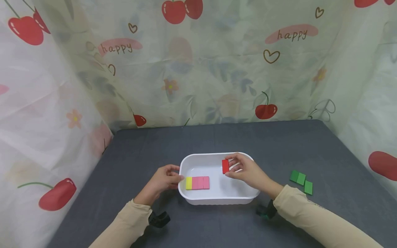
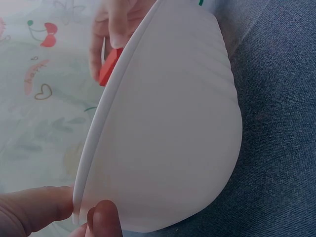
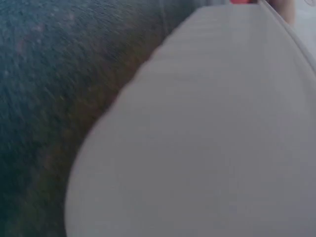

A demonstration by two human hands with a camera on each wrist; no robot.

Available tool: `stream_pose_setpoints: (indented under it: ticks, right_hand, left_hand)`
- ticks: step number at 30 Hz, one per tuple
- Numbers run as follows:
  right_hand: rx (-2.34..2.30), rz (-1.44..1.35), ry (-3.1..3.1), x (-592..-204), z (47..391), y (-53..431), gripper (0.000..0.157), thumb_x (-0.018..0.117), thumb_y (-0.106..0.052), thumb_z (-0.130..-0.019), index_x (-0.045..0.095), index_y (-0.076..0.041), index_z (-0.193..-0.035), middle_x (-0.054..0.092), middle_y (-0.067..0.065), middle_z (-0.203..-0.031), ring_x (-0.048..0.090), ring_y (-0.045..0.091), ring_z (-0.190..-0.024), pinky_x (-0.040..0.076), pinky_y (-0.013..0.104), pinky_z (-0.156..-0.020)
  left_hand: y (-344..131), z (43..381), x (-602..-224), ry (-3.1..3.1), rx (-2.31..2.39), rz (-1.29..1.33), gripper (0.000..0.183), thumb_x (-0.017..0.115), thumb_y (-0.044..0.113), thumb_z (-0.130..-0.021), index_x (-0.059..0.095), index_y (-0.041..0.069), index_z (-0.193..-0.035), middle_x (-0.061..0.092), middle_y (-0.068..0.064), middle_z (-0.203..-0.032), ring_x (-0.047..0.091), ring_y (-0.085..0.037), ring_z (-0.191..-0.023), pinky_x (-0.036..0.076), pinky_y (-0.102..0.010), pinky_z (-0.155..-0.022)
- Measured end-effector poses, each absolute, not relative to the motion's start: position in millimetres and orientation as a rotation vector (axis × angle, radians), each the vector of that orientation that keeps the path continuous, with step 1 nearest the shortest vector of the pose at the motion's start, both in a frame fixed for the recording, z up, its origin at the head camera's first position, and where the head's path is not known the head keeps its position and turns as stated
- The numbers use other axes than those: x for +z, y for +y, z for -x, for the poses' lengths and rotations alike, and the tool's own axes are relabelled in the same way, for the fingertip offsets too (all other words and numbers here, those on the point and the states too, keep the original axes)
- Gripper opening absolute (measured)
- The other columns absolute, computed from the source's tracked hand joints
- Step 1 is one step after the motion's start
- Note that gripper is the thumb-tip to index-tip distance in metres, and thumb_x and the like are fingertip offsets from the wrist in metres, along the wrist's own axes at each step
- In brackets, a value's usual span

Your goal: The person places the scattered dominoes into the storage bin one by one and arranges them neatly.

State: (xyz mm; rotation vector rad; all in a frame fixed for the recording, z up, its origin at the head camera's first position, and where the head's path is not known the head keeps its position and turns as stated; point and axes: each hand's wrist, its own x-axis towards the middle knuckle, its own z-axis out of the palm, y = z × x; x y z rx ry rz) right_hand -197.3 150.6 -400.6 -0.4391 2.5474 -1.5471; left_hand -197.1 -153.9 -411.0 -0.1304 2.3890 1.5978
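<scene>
1. White plastic basin [image 1: 223, 191]: oblong, with rounded corners and a raised rim. Standing upright on the desk [image 1: 217, 224], which has a dark grey surface.
2. Left hand [image 1: 162, 179]: at the left end of the basin. Fingers clamped on the rim; the left wrist view shows them on either side of it.
3. Right hand [image 1: 245, 168]: reaching over the right end of the basin. Fingers clamped on a red block.
4. Red block [image 1: 225, 167]: over the basin's interior, right of its middle. Part of it shows past the rim in the left wrist view. Contact with the basin's floor cannot be told.
5. Yellow block [image 1: 189, 183] and pink blocks [image 1: 203, 183]: inside the basin at its left end, laid in one touching row. Yellow is at the end nearest the left wall.
6. Green blocks [image 1: 301, 178]: three, on the desk to the right of the basin and well apart from it. Two lie side by side, touching; the third is just beside them.
7. Patterned backdrop [image 1: 217, 62]: behind the basin, printed with cherries, hearts and the word "happy".
8. Right wrist view: blurred, mostly filled by the basin's outer wall; the right hand's grip cannot be judged from it.
</scene>
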Motion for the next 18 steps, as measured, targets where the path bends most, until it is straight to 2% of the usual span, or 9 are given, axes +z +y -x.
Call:
stream_pose_setpoints:
  ticks: [7, 18]
  right_hand:
    - [-1.435, 0.461, 2.569, -410.4, 198.0, 137.3, 0.049, 0.079, -0.011, -0.079, 0.057, -0.007, -0.122, 0.063, 0.007, -0.103, 0.062, 0.016, -0.086, 0.057, 0.028, -0.075]
    - [-1.281, 0.469, 2.591, -420.4, 201.4, 127.3, 0.043, 0.078, -0.003, -0.077, 0.058, -0.004, -0.115, 0.064, 0.005, -0.091, 0.062, 0.013, -0.074, 0.052, 0.025, -0.063]
  left_hand:
    - [-153.1, 196.8, -410.9, 2.388, 1.604, 0.13, 0.045, 0.074, 0.013, -0.085, 0.056, 0.0, -0.123, 0.066, -0.014, -0.095, 0.064, -0.018, -0.076, 0.059, -0.038, -0.073]
    - [-152.5, 199.1, -411.9, 2.378, 1.604, 0.139, 0.043, 0.073, 0.01, -0.085, 0.056, -0.001, -0.123, 0.066, -0.014, -0.095, 0.064, -0.017, -0.075, 0.059, -0.037, -0.073]
